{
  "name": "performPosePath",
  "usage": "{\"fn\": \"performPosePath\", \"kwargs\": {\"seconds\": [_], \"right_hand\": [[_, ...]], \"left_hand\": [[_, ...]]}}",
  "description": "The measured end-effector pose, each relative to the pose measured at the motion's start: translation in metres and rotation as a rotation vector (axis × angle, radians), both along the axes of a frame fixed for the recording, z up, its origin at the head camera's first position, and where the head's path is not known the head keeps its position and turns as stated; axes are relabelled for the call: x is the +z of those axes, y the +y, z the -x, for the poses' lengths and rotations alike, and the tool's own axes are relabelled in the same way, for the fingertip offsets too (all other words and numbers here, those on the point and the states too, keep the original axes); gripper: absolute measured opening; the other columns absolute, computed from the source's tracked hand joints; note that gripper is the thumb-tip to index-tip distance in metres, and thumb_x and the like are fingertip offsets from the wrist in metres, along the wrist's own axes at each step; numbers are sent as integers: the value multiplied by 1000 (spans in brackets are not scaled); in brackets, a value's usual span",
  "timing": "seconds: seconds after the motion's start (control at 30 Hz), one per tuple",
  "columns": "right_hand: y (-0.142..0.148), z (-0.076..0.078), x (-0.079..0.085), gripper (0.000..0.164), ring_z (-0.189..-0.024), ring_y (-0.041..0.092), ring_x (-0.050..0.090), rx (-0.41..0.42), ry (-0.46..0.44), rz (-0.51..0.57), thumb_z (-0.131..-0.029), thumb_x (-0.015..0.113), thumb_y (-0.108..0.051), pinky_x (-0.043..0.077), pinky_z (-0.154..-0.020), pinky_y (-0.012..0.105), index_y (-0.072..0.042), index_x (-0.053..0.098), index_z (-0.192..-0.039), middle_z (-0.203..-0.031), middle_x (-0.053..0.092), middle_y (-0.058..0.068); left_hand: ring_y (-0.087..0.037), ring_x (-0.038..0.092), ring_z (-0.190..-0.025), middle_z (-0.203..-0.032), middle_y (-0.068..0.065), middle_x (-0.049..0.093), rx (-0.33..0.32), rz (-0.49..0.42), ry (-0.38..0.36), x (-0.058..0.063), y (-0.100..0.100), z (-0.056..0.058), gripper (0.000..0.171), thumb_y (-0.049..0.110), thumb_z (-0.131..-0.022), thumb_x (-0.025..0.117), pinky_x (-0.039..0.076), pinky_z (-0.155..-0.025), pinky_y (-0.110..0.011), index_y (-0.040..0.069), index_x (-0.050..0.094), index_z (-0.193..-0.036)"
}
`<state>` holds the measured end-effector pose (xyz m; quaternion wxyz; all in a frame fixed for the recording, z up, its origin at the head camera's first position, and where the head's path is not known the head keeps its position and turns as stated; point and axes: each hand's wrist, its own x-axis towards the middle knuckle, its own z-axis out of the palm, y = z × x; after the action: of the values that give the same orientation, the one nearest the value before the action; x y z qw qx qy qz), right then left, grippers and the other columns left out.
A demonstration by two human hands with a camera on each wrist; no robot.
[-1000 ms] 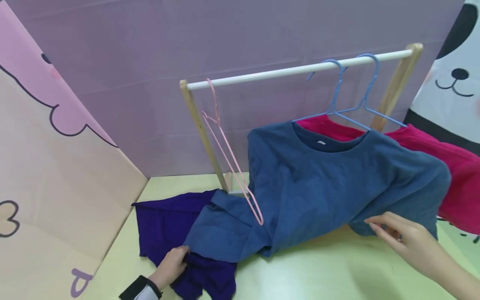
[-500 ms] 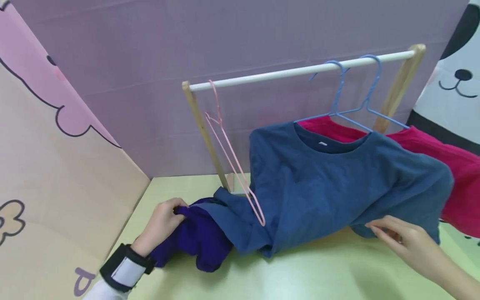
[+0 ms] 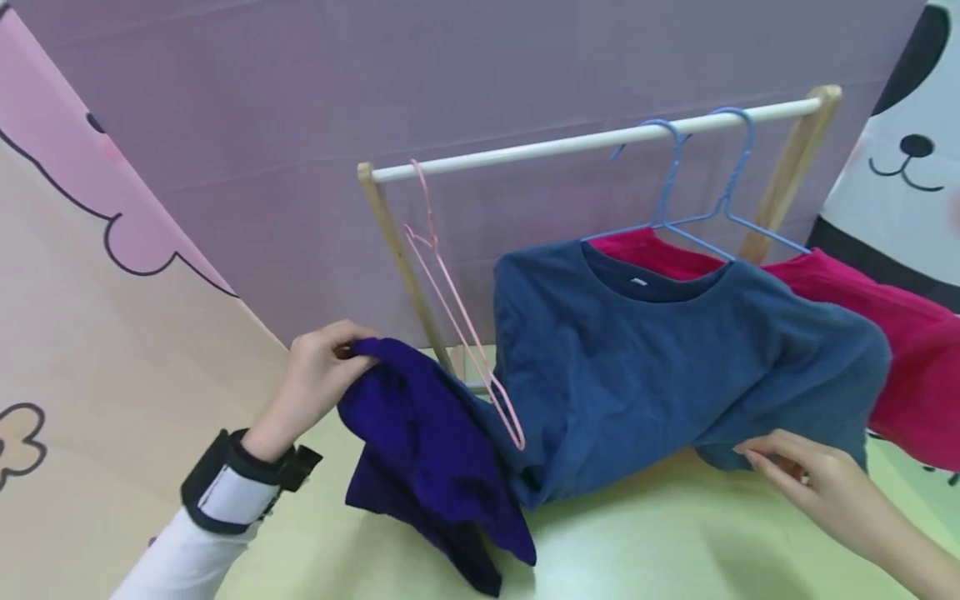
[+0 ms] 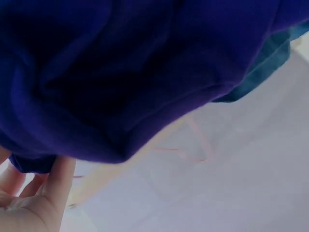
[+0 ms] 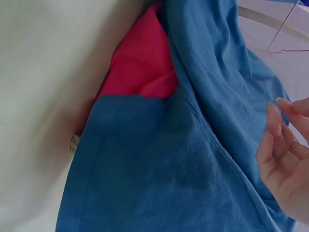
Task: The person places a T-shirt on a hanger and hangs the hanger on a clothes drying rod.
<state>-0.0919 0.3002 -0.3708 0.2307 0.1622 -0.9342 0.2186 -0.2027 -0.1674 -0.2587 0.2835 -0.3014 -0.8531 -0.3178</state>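
Note:
In the head view my left hand pinches the edge of a dark purple garment, lifting it so that its lower part hangs over the table. The left wrist view shows purple cloth draped above the fingers. To its right, a blue T-shirt hangs on a blue hanger, its lower left part spread towards the purple garment. My right hand hovers before the shirt's lower right side, fingers loosely bent and nothing held. A bare pink hanger dangles from the rack's left end.
A white rail on wooden posts spans the back of the pale table. Behind the blue shirt a red garment hangs on another blue hanger. Printed panels enclose both sides.
My left hand has moved up with the purple garment's edge, drawing the cloth off the table's left side and over the blue shirt's left part. The right hand stays nearly still.

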Motion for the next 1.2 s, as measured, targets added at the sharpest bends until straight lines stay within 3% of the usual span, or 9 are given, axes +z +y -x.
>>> {"fn": "performPosePath", "kwargs": {"seconds": [0.1, 0.33, 0.6, 0.67, 0.83, 1.03, 1.2], "right_hand": [[-1, 1, 1, 19, -55, -6, 39, 3, 2, 0, -73, 66, 5, 31, -47, 10, -11, 64, -83, -73, 54, -17], [-6, 4, 1, 20, -55, -6, 42, 30, 12, 32, -74, 66, 4, 33, -49, 9, -13, 64, -85, -76, 56, -18], [-6, 5, 0, 21, -55, -6, 42, 25, 11, 24, -72, 67, 4, 33, -49, 9, -13, 64, -84, -76, 56, -18], [-8, 6, 1, 22, -56, -6, 43, 37, 11, 33, -71, 67, 5, 34, -50, 9, -13, 64, -84, -76, 56, -18], [-22, 12, 5, 27, -57, -4, 47, 143, -14, 121, -73, 66, 5, 37, -52, 10, -17, 64, -87, -75, 57, -18], [-64, 17, 4, 21, -61, -1, 49, 344, -175, 253, -78, 65, -3, 40, -51, 16, -16, 64, -95, -76, 58, -15], [-112, 16, -9, 35, -66, -2, 49, 477, -234, 193, -78, 68, -25, 42, -54, 19, -12, 57, -109, -80, 55, -15]], "left_hand": [[-5, 56, -68, -73, -7, 65, -8, -35, 27, 17, 6, 2, 14, -8, -70, 68, 41, -63, -8, 1, 68, -80], [-2, 54, -70, -76, -8, 66, -13, -38, 138, 51, 14, 10, 13, -1, -75, 67, 39, -64, -10, 3, 70, -87], [7, 48, -60, -74, -11, 65, 75, -162, 137, 90, 19, 3, 10, 5, -79, 65, 36, -56, -10, -4, 68, -84], [5, 47, -57, -73, -12, 64, 65, -163, 134, 98, 23, 1, 11, 5, -80, 64, 35, -54, -12, -4, 68, -84], [3, 46, -56, -74, -12, 65, -4, -162, 116, 104, 42, 2, 12, 5, -79, 65, 35, -52, -14, -4, 69, -86], [0, 45, -49, -64, -7, 63, -66, -215, 96, 107, 71, 3, 11, 9, -78, 68, 34, -48, -16, 0, 69, -82], [-1, 39, -47, -58, -3, 55, -112, -252, 100, 108, 90, 1, 11, 10, -78, 68, 31, -46, -17, 0, 68, -78]]}}
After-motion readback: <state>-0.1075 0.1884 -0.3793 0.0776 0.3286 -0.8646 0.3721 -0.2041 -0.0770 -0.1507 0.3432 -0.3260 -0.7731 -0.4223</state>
